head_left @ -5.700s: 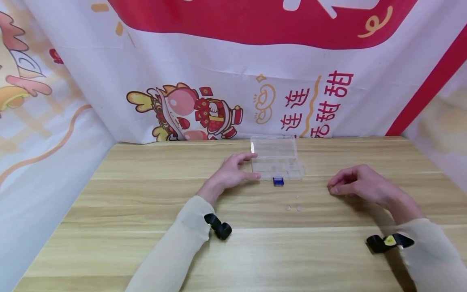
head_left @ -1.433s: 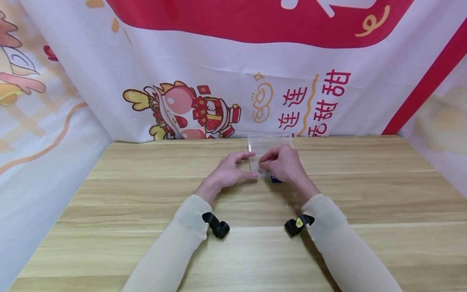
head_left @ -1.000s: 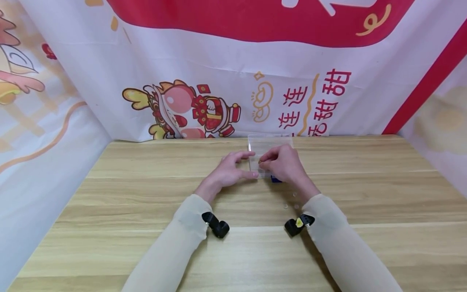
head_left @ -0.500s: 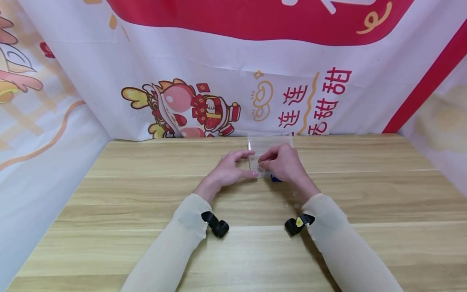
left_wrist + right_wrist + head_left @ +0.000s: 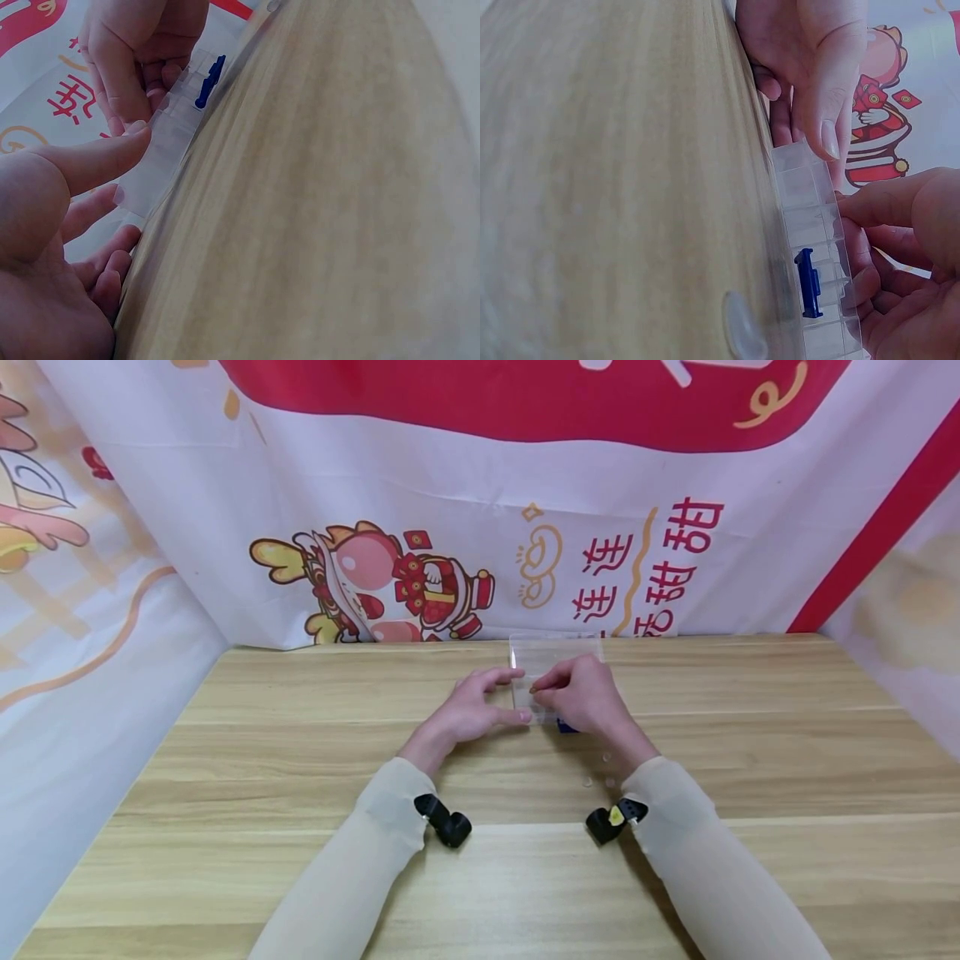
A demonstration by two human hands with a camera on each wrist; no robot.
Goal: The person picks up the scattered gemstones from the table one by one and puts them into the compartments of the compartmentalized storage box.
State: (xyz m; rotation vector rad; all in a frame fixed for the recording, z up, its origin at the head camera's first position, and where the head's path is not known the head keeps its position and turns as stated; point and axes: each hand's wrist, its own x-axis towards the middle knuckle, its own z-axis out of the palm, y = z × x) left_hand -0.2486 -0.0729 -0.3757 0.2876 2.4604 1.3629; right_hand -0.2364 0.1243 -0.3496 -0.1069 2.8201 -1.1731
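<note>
A clear compartment box (image 5: 522, 697) stands near the table's back edge, its transparent lid (image 5: 555, 648) raised behind it. On its front is a blue latch (image 5: 808, 283). My left hand (image 5: 472, 706) holds the box's left end, thumb at the front corner and index finger towards the back. Over the compartments is my right hand (image 5: 588, 693), thumb and forefinger pinched together at the left part of the box. A tiny brownish piece (image 5: 533, 689) shows at those fingertips; its kind is too small to tell. The right hand hides most of the box's right side in the head view.
Several small clear round pieces lie on the wooden table (image 5: 480, 877) in front of the box, among them one disc (image 5: 588, 782) close to the right wrist. A printed cloth (image 5: 450, 468) hangs right behind the table.
My right hand has come from the table at the right to the box's left compartments. In the last second both hands have stayed nearly still. The left hand keeps its place.
</note>
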